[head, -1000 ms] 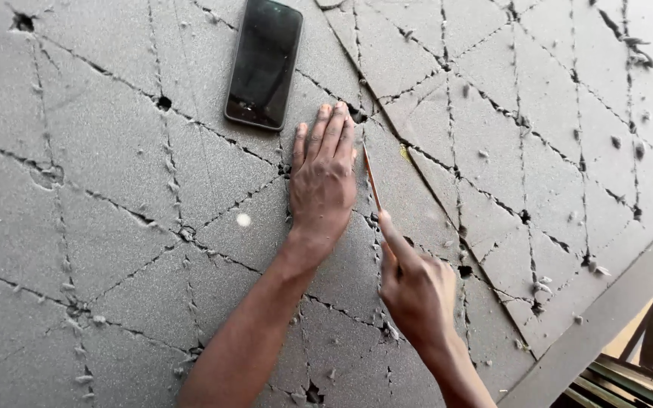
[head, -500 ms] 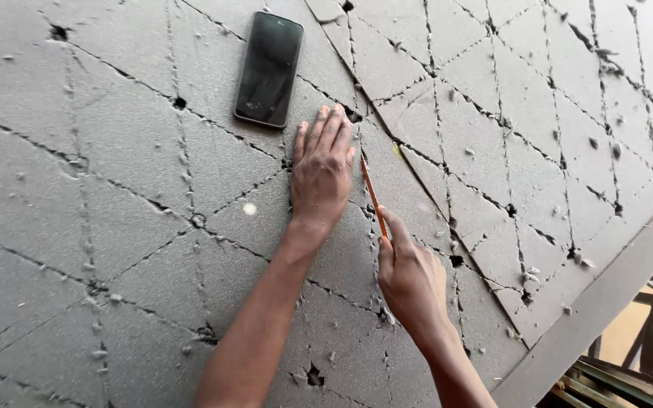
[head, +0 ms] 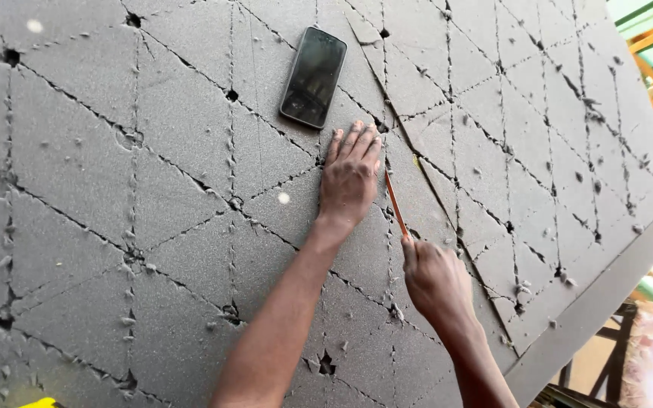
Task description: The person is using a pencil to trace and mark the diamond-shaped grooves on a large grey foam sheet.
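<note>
A phone (head: pixel 314 77) lies on the foam sheet (head: pixel 115 189), just beyond the left hand (head: pixel 351 177)

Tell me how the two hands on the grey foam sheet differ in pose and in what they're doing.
The left hand lies flat, palm down, fingers stretched out and pressed on the grey foam sheet; the right hand is curled into a grip. The left hand holds nothing, while the right hand holds a thin orange blade angled along a cut line. The left hand sits nearer the black phone; the right hand is nearer the sheet's edge. Both are bare and rest beside the same cut.
</note>
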